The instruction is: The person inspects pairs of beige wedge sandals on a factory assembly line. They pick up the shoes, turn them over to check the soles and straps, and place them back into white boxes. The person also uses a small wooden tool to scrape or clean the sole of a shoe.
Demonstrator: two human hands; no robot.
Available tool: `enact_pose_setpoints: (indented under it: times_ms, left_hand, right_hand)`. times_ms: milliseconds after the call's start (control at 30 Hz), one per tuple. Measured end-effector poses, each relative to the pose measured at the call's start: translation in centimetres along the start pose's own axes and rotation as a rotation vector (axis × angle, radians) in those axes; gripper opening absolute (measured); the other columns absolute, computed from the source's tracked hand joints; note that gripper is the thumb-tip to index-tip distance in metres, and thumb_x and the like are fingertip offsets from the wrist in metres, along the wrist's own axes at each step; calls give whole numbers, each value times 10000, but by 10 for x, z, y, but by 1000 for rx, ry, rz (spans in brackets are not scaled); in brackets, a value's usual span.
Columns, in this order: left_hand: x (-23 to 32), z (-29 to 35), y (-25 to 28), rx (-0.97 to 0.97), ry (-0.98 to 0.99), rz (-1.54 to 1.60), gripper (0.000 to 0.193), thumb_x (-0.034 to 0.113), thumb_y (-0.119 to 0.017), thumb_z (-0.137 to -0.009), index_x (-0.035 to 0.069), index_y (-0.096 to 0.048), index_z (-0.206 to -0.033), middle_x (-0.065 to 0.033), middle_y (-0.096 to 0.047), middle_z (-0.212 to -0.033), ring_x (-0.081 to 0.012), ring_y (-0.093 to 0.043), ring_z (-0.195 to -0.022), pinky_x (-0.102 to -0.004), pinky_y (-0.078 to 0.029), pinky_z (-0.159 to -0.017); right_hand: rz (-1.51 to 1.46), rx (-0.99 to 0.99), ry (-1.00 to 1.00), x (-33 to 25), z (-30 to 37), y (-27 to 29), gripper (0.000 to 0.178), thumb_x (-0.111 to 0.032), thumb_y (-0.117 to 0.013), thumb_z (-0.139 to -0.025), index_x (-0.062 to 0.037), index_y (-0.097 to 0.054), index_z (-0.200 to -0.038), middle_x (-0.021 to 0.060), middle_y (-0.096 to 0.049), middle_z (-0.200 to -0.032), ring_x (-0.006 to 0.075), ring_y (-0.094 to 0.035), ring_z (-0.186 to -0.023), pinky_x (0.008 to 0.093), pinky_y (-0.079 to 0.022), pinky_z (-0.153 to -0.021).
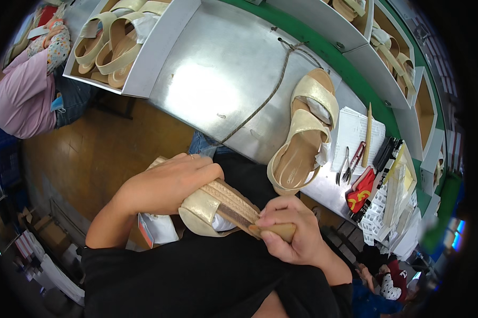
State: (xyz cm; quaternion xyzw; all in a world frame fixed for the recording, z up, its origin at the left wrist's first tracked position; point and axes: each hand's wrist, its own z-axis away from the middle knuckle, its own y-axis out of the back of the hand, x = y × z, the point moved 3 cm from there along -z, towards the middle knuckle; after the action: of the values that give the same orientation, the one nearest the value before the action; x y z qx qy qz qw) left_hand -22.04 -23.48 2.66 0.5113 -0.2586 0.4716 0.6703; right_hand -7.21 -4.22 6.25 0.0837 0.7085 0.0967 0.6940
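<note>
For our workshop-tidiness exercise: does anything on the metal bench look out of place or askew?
Yes. The gold sandal hangs over the metal bench front edge, heel end unsupported, and a loose cord trails across the surface.

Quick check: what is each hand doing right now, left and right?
Left hand: closed over the gold wedge sandal, holding it.
Right hand: closed on a wooden-handled tool set against the sandal's sole.

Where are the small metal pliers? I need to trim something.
In the head view, the small metal pliers lie on the grey metal worktable's right side, between the gold strappy sandal and red-handled tool.
</note>
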Motion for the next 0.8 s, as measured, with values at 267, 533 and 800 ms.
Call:
enact_pose_setpoints:
  times_ms: [267, 533, 800]
  left_hand:
    - [0, -7, 20, 3, -43, 45, 424, 191, -748, -695, 112, -623, -1093, -109, -614, -984, -347, -578, -955, -400, -441, -850]
    - [1, -36, 67, 527, -112, 158, 529, 136, -861, -628, 9, -635, -1089, -109, -640, -975, -196, -633, -905, -293, -485, -794]
    - [42, -97, 90, 976, -166, -5, 467, 40, -766, -683, 20, -618, -1125, -112, -631, -994, -240, -622, -943, -338, -482, -848]
  right_hand:
    - [61, 624, 13, 18, 8, 21, 556, -179, -835, -808, 29, -570, -1251, 140, -696, -937, 225, -709, -841, 309, -571, -767]
    - [624, 842, -453, 115, 70, 88, 378, -140, -665, -927, 27, -595, -1258, 146, -652, -1054, 267, -645, -941, 366, -508, -824]
    - [1072, 750, -502, 133, 96, 111, 241, -204, -764, -809, -54, -665, -970, 114, -607, -1063, 354, -584, -999, 454, -490, -829]
